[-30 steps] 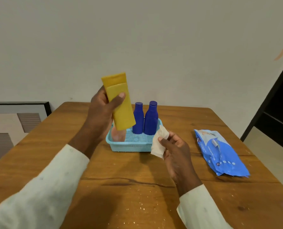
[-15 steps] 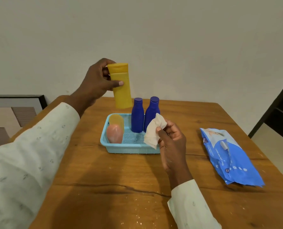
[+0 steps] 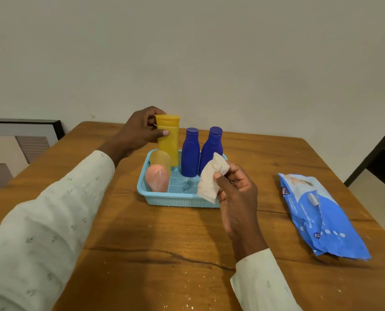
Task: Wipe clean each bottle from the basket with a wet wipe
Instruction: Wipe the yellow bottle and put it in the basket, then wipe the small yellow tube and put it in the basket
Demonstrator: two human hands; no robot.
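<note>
The yellow bottle (image 3: 169,140) stands upright at the back left of the light blue basket (image 3: 178,199), gripped near its cap by the left hand (image 3: 142,130), thumb across the front and fingers curled behind; whether its base touches the basket floor cannot be told. In the same basket two dark blue bottles (image 3: 190,152) stand side by side to its right, and a pink and yellow bottle (image 3: 158,173) lies at the front left. The right hand (image 3: 236,194) pinches a crumpled white wet wipe (image 3: 210,178) just in front of the basket's right end, and a blue wipes pack (image 3: 319,216) lies well to the right on the wooden table (image 3: 142,243).
</note>
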